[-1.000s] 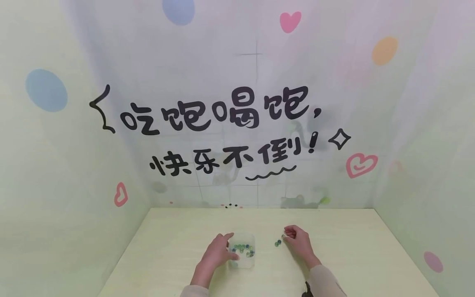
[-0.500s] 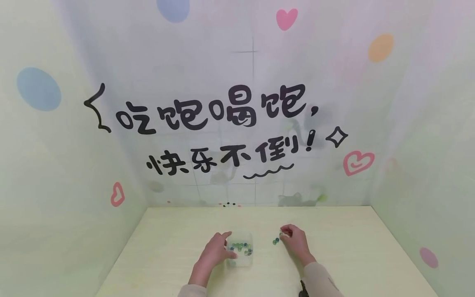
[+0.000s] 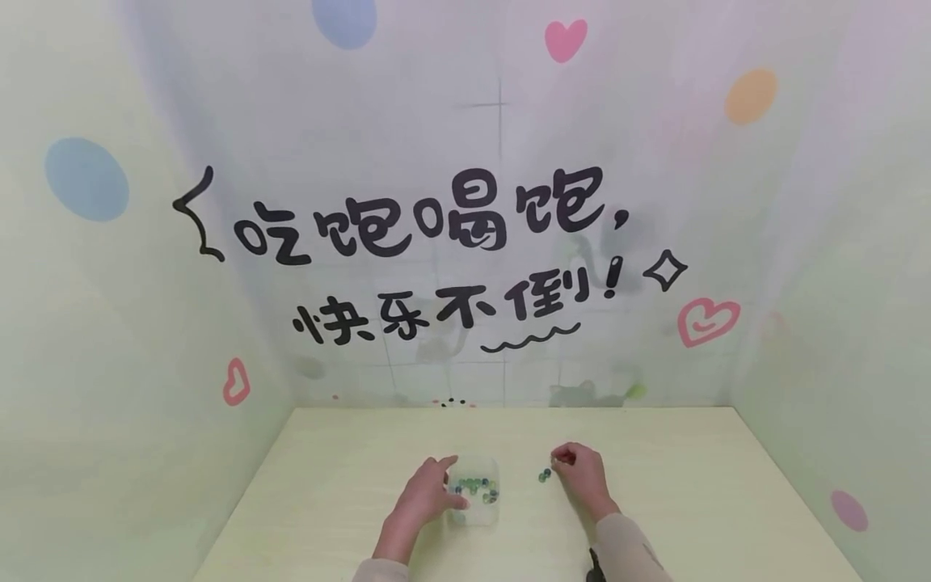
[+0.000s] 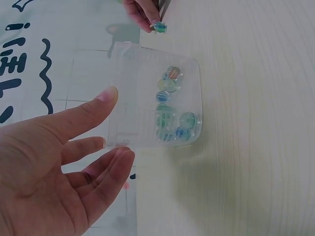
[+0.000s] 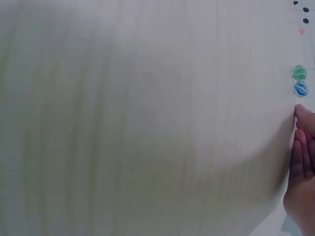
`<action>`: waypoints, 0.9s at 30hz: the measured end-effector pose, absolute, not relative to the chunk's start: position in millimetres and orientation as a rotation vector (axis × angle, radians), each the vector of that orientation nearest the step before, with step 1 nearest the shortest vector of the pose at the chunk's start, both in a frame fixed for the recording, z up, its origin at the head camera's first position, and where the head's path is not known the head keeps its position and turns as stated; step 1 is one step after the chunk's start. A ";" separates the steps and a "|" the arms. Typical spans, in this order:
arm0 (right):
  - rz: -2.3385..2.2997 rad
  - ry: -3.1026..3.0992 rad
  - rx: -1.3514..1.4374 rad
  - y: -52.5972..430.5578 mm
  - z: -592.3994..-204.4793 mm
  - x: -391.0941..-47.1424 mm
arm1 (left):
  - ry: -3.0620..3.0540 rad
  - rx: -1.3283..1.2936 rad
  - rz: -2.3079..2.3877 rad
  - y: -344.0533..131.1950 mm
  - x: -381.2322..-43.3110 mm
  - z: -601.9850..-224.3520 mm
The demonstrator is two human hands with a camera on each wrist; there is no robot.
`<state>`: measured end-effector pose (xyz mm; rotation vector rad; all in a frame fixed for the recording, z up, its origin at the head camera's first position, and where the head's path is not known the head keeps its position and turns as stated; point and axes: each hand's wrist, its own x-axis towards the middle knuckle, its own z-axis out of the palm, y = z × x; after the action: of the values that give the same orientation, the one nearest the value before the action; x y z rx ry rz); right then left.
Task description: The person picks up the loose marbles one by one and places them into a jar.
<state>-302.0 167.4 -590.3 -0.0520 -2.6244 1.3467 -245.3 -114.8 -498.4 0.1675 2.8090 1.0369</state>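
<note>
My left hand [image 3: 427, 491] holds the left side of a clear plastic box [image 3: 480, 517], thumb at the near side and a finger at the far corner. Several green, blue and clear glass marbles [image 4: 165, 118] lie on the box's floor. To the right, my right hand [image 3: 584, 478] is low at the table with thumb and fingertips pinched on a marble, which they mostly cover. Just beside those fingertips a green marble [image 5: 299, 73] and a blue marble [image 5: 300, 89] sit touching on the table.
The pale wooden table [image 3: 349, 453] is enclosed by printed walls at the back and both sides. A small black object [image 3: 595, 566] shows at the right sleeve, near the bottom edge.
My right fingertips have closed in over the marble that showed at them earlier. The left hand and the box stay put; the head view shifts slightly.
</note>
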 end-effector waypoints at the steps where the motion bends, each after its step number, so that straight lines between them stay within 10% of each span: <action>1: 1.356 -2.625 -0.054 167.3 -589.8 -303.3 | 2.815 0.169 1.032 -115.2 -245.6 -498.0; 27: 1.398 -2.533 0.042 157.4 -559.8 -293.7 | 2.838 0.191 1.016 -113.8 -242.7 -500.7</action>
<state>-293.7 157.4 -559.8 0.0418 -2.5329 1.3979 -242.7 -113.8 -500.7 0.1914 2.8377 1.0160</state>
